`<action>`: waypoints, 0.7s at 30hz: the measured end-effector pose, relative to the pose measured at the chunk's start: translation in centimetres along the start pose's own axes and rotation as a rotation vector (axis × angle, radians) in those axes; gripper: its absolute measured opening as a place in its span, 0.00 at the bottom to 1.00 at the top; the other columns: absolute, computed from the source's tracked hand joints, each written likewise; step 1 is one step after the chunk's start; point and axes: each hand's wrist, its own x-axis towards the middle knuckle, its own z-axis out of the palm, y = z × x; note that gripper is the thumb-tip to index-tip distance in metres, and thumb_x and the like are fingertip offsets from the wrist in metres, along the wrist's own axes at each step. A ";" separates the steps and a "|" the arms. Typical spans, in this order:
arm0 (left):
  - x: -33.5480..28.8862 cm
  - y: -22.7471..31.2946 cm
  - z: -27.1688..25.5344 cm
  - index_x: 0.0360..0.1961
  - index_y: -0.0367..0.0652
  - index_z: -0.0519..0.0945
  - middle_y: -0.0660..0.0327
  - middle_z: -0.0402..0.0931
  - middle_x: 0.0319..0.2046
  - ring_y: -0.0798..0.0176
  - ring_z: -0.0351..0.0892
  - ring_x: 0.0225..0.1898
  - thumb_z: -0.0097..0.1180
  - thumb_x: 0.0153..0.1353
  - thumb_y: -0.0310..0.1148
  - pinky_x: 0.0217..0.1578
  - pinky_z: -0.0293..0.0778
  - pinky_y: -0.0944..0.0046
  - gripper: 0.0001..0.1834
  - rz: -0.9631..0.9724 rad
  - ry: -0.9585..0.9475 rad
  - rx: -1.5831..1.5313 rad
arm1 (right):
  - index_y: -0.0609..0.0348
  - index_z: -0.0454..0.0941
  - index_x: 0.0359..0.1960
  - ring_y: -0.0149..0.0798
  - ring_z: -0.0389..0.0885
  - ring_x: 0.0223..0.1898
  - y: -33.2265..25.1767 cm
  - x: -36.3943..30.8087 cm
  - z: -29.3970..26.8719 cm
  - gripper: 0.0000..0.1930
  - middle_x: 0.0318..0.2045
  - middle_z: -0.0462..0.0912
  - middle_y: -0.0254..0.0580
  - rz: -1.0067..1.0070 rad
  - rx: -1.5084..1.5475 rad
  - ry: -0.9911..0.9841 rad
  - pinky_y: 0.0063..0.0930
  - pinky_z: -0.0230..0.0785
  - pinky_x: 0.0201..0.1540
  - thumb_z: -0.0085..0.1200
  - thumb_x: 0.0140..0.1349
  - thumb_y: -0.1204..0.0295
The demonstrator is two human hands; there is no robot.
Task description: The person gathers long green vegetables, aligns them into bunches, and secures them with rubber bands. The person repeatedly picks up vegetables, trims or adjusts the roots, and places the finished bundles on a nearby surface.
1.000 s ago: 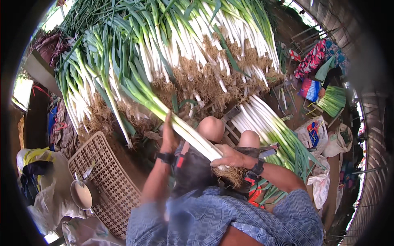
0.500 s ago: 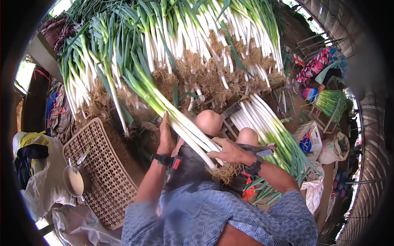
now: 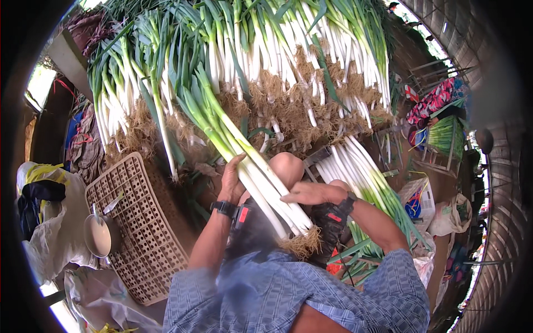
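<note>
A small bunch of leeks slants across my knees, white stems and brown hairy roots toward me, green leaves pointing up and left. My left hand is closed round the stems about midway. Lower down, beside the root end, my right hand lies with fingers stretched out against the stems, not wrapped round them. Right of my knees rests a pile of cleaner leeks, their white ends away from me. Ahead spreads a big heap of leeks with roots still on.
To my left leans a beige plastic crate with a round metal pan against it. Plastic bags lie farther left. On the right stand a white basket, a sack and another person in a patterned sleeve near bundled greens.
The right hand has opened from its hold at the root end and lies flat against the stems. The left hand has shifted slightly right and the bunch appears fuller. The view has shifted a little.
</note>
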 end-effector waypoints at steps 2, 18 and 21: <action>-0.1 0.1 0.6 0.53 0.33 0.78 0.51 0.85 0.41 0.53 0.88 0.41 0.63 0.64 0.33 0.48 0.86 0.50 0.20 -0.025 -0.051 -0.011 | 0.69 0.86 0.38 0.36 0.84 0.35 -0.1 1.9 -0.8 0.22 0.32 0.87 0.46 -0.149 -0.087 0.205 0.34 0.74 0.42 0.59 0.69 0.56; -0.6 0.5 0.3 0.54 0.34 0.77 0.53 0.85 0.43 0.55 0.87 0.41 0.65 0.64 0.31 0.48 0.86 0.53 0.20 0.011 -0.035 0.018 | 0.60 0.83 0.32 0.22 0.78 0.21 -2.3 8.7 -4.5 0.11 0.22 0.82 0.31 -0.163 0.187 0.165 0.19 0.68 0.23 0.70 0.63 0.65; -0.4 0.3 0.1 0.54 0.34 0.77 0.53 0.85 0.43 0.55 0.87 0.42 0.65 0.64 0.31 0.48 0.86 0.54 0.20 0.010 -0.035 0.011 | 0.61 0.83 0.31 0.27 0.81 0.24 -2.4 8.9 -4.7 0.12 0.23 0.83 0.33 -0.225 0.030 0.209 0.25 0.71 0.26 0.71 0.59 0.66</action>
